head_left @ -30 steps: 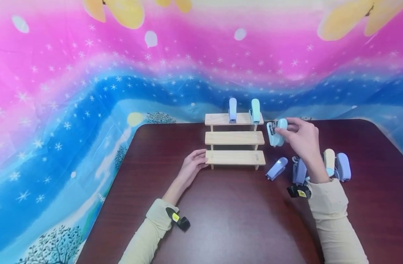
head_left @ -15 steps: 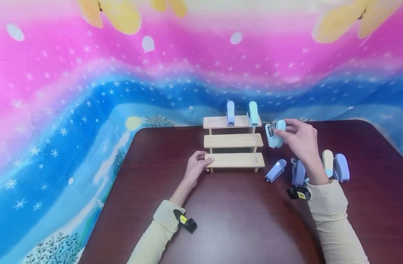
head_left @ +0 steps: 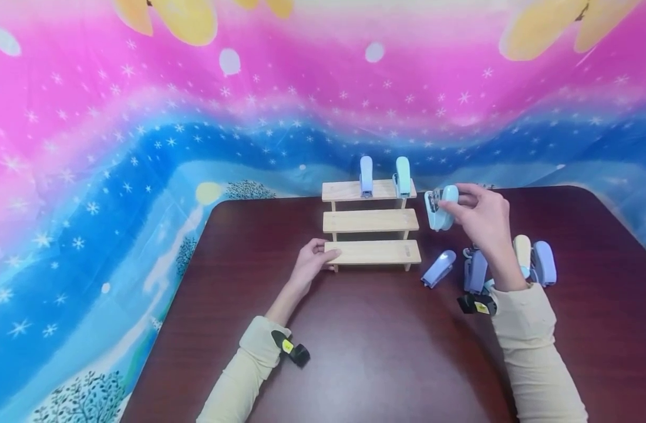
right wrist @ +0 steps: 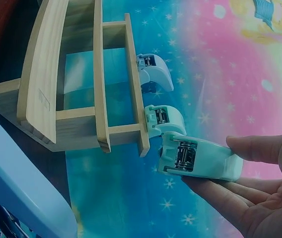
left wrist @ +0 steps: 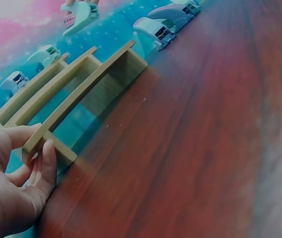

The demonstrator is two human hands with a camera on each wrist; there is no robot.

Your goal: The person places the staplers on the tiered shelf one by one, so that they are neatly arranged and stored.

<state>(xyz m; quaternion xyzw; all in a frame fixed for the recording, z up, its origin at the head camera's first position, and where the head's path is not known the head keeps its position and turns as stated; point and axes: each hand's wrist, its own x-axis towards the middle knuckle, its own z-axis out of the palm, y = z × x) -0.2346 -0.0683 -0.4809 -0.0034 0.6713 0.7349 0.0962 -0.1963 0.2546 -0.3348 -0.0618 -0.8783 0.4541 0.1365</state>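
A three-tier wooden rack (head_left: pixel 370 221) stands on the table. My left hand (head_left: pixel 309 264) grips the left end of its lowest shelf, thumb on top, fingers at the edge and below, as the left wrist view (left wrist: pixel 17 183) shows. My right hand (head_left: pixel 484 220) pinches a mint stapler (head_left: pixel 447 207) in the air, right of the rack; in the right wrist view the thumb and fingers hold that stapler (right wrist: pixel 205 158) at one end. On the top shelf stand a lavender stapler (head_left: pixel 366 176) and, to its right, a green stapler (head_left: pixel 402 176).
On the table (head_left: pixel 386 352), right of the rack, lie a lavender stapler (head_left: pixel 438 268), another purple one (head_left: pixel 476 271), a cream one (head_left: pixel 522 254) and a further lavender one (head_left: pixel 544 262). The right forearm partly covers this group. A patterned cloth (head_left: pixel 302 76) hangs behind.
My left hand's thumb has come onto the top of the lowest shelf, where before the hand was at its left end. The right hand still holds the mint stapler in nearly the same place.
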